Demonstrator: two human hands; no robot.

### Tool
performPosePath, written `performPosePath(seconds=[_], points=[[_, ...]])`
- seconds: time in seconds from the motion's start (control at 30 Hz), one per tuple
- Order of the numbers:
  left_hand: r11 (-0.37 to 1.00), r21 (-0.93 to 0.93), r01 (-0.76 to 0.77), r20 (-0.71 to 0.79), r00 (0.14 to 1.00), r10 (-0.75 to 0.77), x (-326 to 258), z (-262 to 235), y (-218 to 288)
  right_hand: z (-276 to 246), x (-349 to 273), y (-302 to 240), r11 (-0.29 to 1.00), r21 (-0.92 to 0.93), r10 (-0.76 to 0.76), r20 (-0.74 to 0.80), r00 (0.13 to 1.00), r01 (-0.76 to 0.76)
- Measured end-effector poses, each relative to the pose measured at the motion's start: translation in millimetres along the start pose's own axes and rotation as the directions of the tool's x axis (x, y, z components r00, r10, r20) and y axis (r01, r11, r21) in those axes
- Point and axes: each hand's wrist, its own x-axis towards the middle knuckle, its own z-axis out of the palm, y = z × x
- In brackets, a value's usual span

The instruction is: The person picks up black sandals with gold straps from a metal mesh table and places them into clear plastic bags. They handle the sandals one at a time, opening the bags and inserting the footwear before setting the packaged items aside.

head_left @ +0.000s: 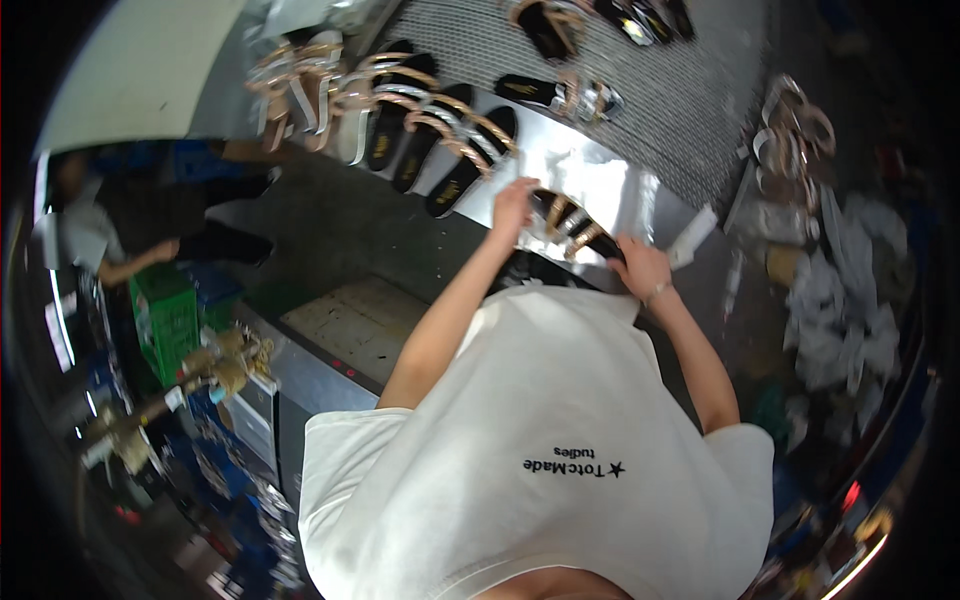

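Note:
A black-soled sandal with gold and silver straps is held between my two hands, just in front of my white shirt. The fingers of my left hand are closed on one end of it. My right hand, with a bracelet at the wrist, grips the opposite end. Beneath the sandal lies a shiny metal work surface. To the left of it, several black sandals with metallic straps stand in a row, close to my left hand.
Beyond the metal surface, a mesh conveyor belt carries more sandals. Strappy uppers and crumpled clear plastic are at the right. On the left are another person, a green crate and a grey machine.

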Motion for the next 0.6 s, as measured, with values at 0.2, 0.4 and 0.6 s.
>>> performPosePath(seconds=[0.2, 0.4, 0.6], points=[[0.072, 0.649, -0.758, 0.635, 0.591, 0.498, -58, 10, 84, -25, 7, -29, 0.943, 0.331, -0.035, 0.055, 0.998, 0.015], [-0.136, 0.511, -0.849, 0.637, 0.268, 0.723, -83, -13, 133, -55, 11, -64, 0.376, 0.906, -0.081, 0.241, 0.967, -0.195], [0.031, 0.528, -0.848, 0.513, 0.348, 0.785, -103, -7, 157, -74, 34, -87, 0.135, 0.99, -0.139, 0.064, 0.988, -0.045]])
